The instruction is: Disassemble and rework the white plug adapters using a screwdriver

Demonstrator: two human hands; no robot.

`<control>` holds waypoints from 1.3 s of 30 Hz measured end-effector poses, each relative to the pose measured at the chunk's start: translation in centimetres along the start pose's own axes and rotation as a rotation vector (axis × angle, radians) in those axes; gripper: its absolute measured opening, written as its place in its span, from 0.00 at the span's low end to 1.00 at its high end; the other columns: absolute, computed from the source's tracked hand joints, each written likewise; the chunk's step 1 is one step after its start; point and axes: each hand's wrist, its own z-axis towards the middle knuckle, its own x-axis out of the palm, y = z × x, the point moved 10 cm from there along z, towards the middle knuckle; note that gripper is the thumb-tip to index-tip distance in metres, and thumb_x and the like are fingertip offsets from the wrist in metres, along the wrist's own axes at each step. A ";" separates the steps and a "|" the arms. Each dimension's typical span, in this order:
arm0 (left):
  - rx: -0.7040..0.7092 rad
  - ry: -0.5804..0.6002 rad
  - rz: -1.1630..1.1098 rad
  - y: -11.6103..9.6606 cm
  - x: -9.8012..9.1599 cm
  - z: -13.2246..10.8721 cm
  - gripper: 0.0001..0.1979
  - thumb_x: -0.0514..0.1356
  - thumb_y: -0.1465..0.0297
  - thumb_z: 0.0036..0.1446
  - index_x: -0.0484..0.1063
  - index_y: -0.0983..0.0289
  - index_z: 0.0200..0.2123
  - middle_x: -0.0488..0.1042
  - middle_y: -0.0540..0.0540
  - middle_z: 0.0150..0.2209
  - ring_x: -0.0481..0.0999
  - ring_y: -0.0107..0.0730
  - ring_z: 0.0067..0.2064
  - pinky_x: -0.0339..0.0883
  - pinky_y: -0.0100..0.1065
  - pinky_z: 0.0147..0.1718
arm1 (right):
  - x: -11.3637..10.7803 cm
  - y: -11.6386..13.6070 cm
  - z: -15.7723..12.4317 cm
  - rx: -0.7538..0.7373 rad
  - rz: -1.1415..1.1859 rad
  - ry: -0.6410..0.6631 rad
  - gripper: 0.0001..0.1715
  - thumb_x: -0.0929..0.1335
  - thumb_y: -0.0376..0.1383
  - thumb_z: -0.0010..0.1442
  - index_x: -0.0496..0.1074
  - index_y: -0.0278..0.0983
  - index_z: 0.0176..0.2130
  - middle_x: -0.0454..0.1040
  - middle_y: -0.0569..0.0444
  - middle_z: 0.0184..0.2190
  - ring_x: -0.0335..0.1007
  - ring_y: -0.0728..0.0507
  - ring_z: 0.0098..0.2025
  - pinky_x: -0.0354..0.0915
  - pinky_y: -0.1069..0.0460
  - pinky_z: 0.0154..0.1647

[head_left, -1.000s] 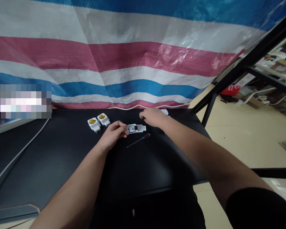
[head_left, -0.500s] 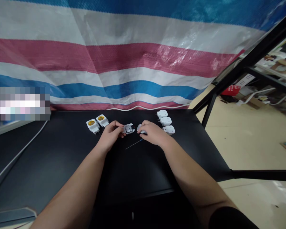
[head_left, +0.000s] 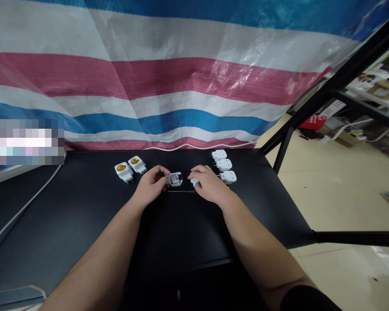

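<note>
My left hand (head_left: pixel 153 185) pinches the left end of an opened white plug housing (head_left: pixel 175 179), whose hollow inside with small parts faces up. Just to the right, my right hand (head_left: pixel 208 182) is closed on a white plastic cover piece (head_left: pixel 194 177), largely hidden under the fingers. A small gap separates the two white pieces. Below them a thin screwdriver (head_left: pixel 180 191) lies on the black table, its blue handle partly behind my right hand.
Two white plug-in units with yellow round faces (head_left: pixel 122 168) stand to the left. Three white plug units (head_left: pixel 224 164) with pins pointing left lie to the right. A white cable (head_left: pixel 181 148) runs along the table's back edge, before a striped sheet (head_left: pixel 168 77). A black metal frame (head_left: pixel 283 149) rises at right.
The screwdriver has turned from slanting to nearly level, closer beneath the housing. My right hand has shifted slightly, showing more of the cover piece. My left hand keeps its hold on the housing.
</note>
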 end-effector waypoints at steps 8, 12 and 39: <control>0.065 0.042 0.045 -0.9 0.4 -0.4 0.15 0.74 0.66 0.49 0.79 0.62 0.41 0.79 0.54 0.35 0.77 0.31 0.30 0.70 0.30 0.29 | 0.4 -0.7 -0.3 0.054 0.046 0.037 0.32 0.67 0.21 0.62 0.78 0.37 0.62 0.71 0.42 0.62 0.67 0.37 0.65 0.65 0.39 0.71; 0.127 0.087 0.062 -1.2 0.7 -0.6 0.20 0.76 0.68 0.45 0.79 0.62 0.43 0.80 0.56 0.41 0.79 0.34 0.37 0.73 0.32 0.37 | 0.2 -1.1 -0.3 0.076 0.037 0.016 0.29 0.70 0.25 0.63 0.77 0.35 0.62 0.71 0.41 0.60 0.69 0.36 0.64 0.65 0.40 0.70; 0.249 0.166 0.199 -0.6 1.4 -0.2 0.28 0.77 0.62 0.49 0.76 0.62 0.52 0.80 0.57 0.47 0.82 0.38 0.41 0.78 0.41 0.43 | -0.2 3.1 0.2 -0.113 0.245 -0.271 0.15 0.78 0.37 0.63 0.78 0.40 0.49 0.73 0.49 0.48 0.75 0.41 0.50 0.72 0.44 0.56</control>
